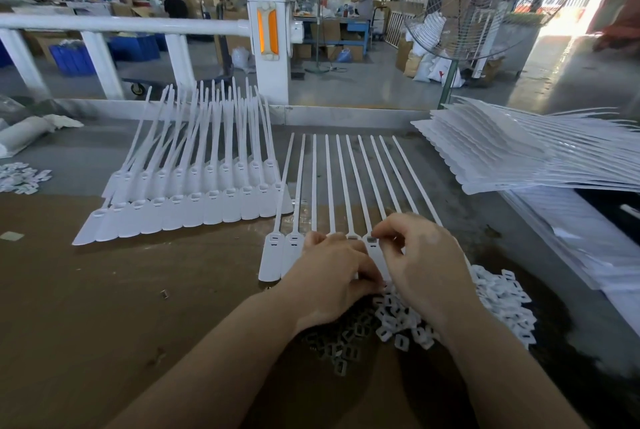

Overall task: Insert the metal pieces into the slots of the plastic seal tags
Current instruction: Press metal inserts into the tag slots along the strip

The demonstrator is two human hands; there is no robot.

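Seal tags (313, 186) | white, fanned row, long tails | slots possibly part-filled

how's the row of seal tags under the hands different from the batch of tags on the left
The row under the hands lies as a single layer with straps fanned apart; the left batch is stacked in overlapping rows. Both hands, left and right, work on the near row; the left batch lies untouched. Both are white, straps pointing away.

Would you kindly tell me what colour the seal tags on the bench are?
The seal tags are white, clearest in the head view.
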